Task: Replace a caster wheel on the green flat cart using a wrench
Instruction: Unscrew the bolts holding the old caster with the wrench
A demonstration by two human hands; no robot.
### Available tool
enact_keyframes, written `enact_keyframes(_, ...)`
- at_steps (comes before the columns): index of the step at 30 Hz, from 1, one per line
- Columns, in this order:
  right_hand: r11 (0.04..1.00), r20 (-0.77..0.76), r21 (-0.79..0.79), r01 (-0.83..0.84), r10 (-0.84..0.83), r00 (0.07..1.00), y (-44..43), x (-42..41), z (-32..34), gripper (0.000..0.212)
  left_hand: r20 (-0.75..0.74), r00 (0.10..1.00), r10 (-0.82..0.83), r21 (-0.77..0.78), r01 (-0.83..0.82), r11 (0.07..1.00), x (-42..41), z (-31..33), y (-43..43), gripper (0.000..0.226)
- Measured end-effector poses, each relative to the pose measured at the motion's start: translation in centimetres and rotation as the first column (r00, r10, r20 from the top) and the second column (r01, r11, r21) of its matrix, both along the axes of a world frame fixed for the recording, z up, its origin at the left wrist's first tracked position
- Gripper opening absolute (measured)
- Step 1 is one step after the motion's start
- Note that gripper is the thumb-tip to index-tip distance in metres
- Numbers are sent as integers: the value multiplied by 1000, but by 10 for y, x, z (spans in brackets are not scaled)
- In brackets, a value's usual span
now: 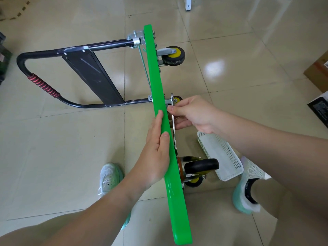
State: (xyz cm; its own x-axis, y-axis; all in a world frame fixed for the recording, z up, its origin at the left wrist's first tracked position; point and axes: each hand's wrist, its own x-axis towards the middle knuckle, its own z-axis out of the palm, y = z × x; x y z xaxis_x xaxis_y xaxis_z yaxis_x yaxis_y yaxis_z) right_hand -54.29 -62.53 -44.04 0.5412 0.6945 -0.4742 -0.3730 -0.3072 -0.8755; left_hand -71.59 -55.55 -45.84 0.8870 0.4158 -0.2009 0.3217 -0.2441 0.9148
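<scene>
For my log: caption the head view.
Left hand steadies green flat cart on edge; right hand holds silver metal wrench.

We seem to be in a storeroom or plain workroom. We see a glossy beige tiled floor point(71, 157), a cardboard box point(317, 71) and a black box point(319, 107) at its right edge, dark crates point(3, 57) at the left, and a white furniture leg point(188, 4).

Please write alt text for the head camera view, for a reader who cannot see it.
A green cart stands on edge on a tiled floor; the left hand presses on it while the right hand holds a wrench at a caster. A white basket lies nearby.
</scene>
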Motion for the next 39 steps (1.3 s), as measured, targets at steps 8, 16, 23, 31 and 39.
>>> enact_keyframes(8,995,80,101,-1,-7,997,-17,-13,13,7,7,1000,7,17,-7,1000,2,-1,-1,56)
enact_keyframes(16,963,331,251,-94,6,944,-59,-55,29,20,16,999,28,30,-28,999,2,-3,-2,55)
enact_keyframes(23,935,507,327,-139,-49,861,-81,-78,24,33,20,999,45,-25,-45,999,2,-7,-2,58)
enact_keyframes(31,935,279,325,139,-236,931,-63,-27,46,14,12,998,57,18,-57,998,3,-1,-5,55)
enact_keyframes(39,992,150,103,73,-88,985,-23,-9,17,8,10,1000,24,28,-24,999,3,0,-3,56)
